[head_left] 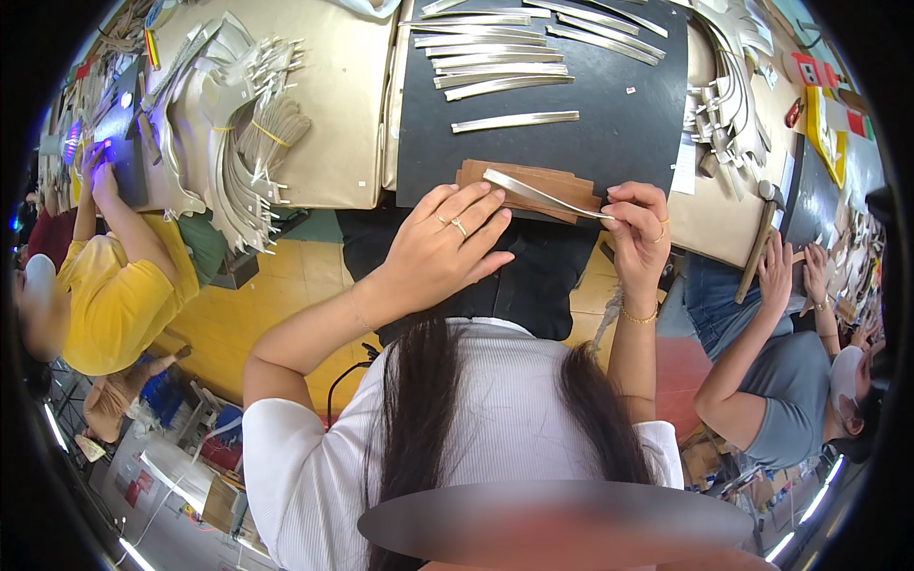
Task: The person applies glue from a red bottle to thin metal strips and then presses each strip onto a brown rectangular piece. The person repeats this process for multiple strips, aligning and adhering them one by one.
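My right hand (pixel 640 228) pinches the right end of a thin pale strip (pixel 541 190) between thumb and fingertips. The strip slants over a small stack of flat brown pieces (pixel 560 181) at the near edge of the black board. My left hand (pixel 449 238) is open, its fingers stretched out and its fingertips at the left end of the stack, by the strip's other end. Whether those fingertips press on the strip or on the brown pieces, I cannot tell. Beyond them one similar silvery strip (pixel 514 122) lies alone on the board.
The black board (pixel 609 124) bears several more silvery strips (pixel 500 68) in rows farther back. Bundles of pale curved strips lie left (pixel 233 124) and right (pixel 728 105). A person in yellow (pixel 124 295) works at left; another in grey (pixel 785 400) at right, near a hammer (pixel 760 243).
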`<state>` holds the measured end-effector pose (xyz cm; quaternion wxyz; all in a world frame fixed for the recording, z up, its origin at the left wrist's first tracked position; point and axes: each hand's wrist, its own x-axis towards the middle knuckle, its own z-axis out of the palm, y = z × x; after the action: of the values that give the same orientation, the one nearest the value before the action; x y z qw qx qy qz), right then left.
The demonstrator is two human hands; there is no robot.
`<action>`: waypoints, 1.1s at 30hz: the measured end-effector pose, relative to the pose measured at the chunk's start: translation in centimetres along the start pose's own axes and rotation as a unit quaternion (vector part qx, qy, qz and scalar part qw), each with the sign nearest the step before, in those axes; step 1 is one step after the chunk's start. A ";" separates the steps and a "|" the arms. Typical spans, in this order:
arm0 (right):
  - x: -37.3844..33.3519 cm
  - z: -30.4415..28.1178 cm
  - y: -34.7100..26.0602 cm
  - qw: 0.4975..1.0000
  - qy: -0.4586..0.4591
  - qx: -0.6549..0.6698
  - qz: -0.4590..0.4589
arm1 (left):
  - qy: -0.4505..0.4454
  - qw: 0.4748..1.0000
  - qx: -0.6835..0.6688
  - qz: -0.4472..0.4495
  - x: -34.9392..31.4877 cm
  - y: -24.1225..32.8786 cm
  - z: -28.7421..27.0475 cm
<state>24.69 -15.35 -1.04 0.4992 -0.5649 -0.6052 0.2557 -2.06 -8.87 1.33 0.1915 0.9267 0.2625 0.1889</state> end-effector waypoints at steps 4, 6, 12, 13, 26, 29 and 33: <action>0.4 0.0 0.2 1.000 -0.008 -0.007 0.000 | -0.010 1.000 0.007 -0.005 -0.3 -0.2 0.5; 0.6 0.0 0.3 1.000 -0.010 -0.012 -0.003 | -0.009 1.000 0.007 -0.003 -0.4 -0.3 0.7; 0.8 0.0 0.4 1.000 -0.020 -0.017 0.000 | -0.013 1.000 0.002 0.000 -0.5 -0.4 0.8; 0.8 -0.1 0.3 1.000 -0.022 -0.016 0.001 | -0.013 1.000 0.004 0.001 -0.6 -0.4 0.8; 0.9 -0.3 0.6 1.000 -0.019 -0.016 -0.002 | 0.004 0.999 0.036 0.023 -0.4 -0.6 0.7; 0.8 -0.3 0.7 1.000 -0.022 -0.013 -0.001 | 0.002 0.999 0.030 0.021 -0.4 -0.7 0.8; 0.8 -0.3 0.7 1.000 -0.019 -0.010 0.002 | -0.003 0.999 0.036 0.018 -0.5 -0.6 0.9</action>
<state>25.38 -14.54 -1.28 0.4815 -0.5658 -0.6162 0.2613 -2.31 -8.91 0.19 0.1554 0.9382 0.2514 0.1802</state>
